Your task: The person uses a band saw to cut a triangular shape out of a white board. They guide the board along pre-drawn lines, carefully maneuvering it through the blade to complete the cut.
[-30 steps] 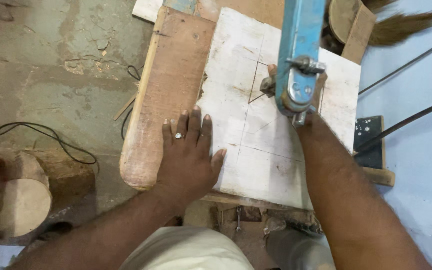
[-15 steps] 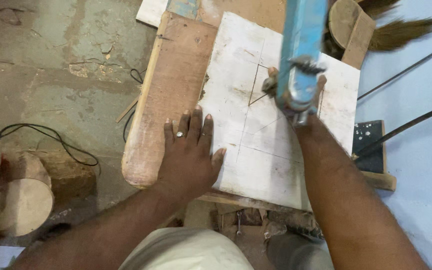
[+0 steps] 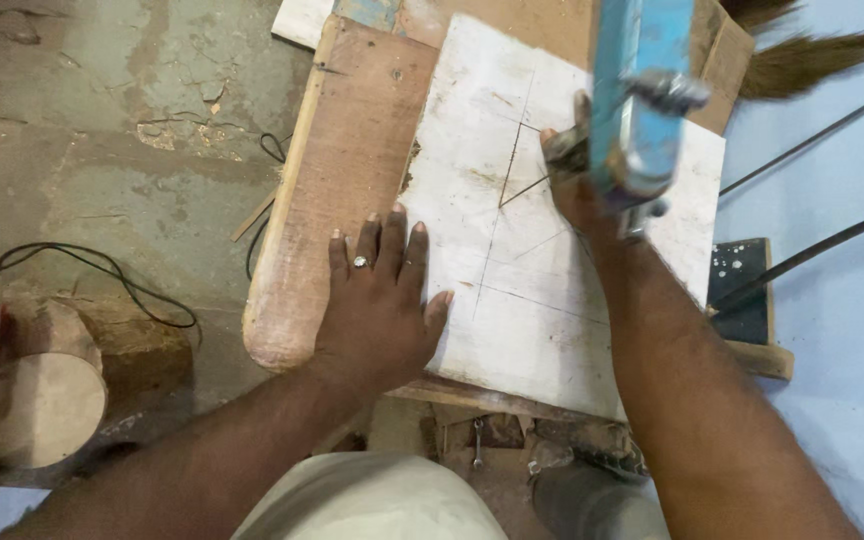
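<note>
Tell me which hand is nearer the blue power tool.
Right. The right hand grips the blue power tool; the left hand lies flat at the white board's left edge, apart from it.

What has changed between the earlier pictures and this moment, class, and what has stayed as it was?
The right hand keeps its grip on the blue power saw, which has edged a little further up the white board, along the pencil lines. Nothing was picked up or let go. The left hand stays pressed flat across the board's edge and the brown plank; neither has shifted.

R hand [image 3: 580, 190], blue saw [image 3: 637, 95] moved fwd
</note>
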Available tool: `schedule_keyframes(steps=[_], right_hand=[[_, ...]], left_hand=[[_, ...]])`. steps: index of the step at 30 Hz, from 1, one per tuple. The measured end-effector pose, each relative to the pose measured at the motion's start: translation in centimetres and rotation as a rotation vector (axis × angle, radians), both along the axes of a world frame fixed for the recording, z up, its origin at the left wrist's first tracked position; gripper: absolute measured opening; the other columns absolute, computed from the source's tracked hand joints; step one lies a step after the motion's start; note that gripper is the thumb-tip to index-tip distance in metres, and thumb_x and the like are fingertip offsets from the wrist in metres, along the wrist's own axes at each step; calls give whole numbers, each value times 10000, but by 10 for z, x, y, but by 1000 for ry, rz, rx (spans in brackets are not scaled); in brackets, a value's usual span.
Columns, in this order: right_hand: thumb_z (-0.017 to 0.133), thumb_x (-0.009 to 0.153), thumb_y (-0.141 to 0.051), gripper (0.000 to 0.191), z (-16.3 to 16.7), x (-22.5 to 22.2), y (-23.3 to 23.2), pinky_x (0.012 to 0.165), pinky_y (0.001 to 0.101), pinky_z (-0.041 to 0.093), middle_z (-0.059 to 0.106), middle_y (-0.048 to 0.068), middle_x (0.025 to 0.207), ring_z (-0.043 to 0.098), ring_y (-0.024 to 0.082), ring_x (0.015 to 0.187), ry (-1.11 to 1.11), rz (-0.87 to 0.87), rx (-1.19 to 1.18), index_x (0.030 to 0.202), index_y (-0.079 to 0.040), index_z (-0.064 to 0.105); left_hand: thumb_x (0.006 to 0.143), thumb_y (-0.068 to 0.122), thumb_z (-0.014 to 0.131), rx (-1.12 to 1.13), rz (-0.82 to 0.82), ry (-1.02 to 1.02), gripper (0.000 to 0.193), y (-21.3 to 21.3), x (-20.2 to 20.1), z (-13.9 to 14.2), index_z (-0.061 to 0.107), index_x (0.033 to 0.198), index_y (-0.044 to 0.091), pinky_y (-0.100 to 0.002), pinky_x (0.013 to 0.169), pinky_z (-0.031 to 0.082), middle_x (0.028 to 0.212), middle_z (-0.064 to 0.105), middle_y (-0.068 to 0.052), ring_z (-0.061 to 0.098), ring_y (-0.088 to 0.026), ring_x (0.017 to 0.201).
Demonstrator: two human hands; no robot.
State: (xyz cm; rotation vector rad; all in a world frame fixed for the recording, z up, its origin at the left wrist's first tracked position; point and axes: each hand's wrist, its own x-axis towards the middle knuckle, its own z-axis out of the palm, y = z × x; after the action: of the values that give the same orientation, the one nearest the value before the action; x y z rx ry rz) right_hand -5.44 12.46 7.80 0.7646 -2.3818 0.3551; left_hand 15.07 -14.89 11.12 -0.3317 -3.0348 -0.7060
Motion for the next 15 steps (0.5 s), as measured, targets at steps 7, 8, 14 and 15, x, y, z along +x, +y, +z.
schedule_keyframes(steps=[7,8,14,15], right_hand=[[723,1121,-348,466,2,-4,-3,918,433,634,624,213,1376,682,337,1157,56,30,-50,1431,-94,485],[740,1112,-329,462,2,-5,-5,920,430,633,615,211,1379,679,336,1162,110,68,-48,1422,-104,482],[887,976,-371,483,4,0,-1,797,327,615,734,139,1147,735,227,1010,-547,-388,-259,1223,-54,618],[844,1037,-317,486,2,0,-1,869,351,624,707,166,1240,729,251,1095,-317,-194,-219,1331,-43,570]], left_hand=[[1004,451,453,7,5,78,740,0,-1,-3,324,1517,-67,-707,1140,152,1591,263,-329,269,-494,1461],[1001,451,454,-1,3,64,742,0,-1,-4,325,1517,-66,-708,1141,152,1589,262,-329,271,-494,1459],[997,457,452,-19,-11,10,744,1,-2,-3,324,1522,-55,-710,1136,155,1587,254,-329,272,-493,1448],[996,460,451,-20,-8,18,744,0,-2,-3,327,1523,-51,-710,1139,154,1589,256,-324,270,-492,1453]])
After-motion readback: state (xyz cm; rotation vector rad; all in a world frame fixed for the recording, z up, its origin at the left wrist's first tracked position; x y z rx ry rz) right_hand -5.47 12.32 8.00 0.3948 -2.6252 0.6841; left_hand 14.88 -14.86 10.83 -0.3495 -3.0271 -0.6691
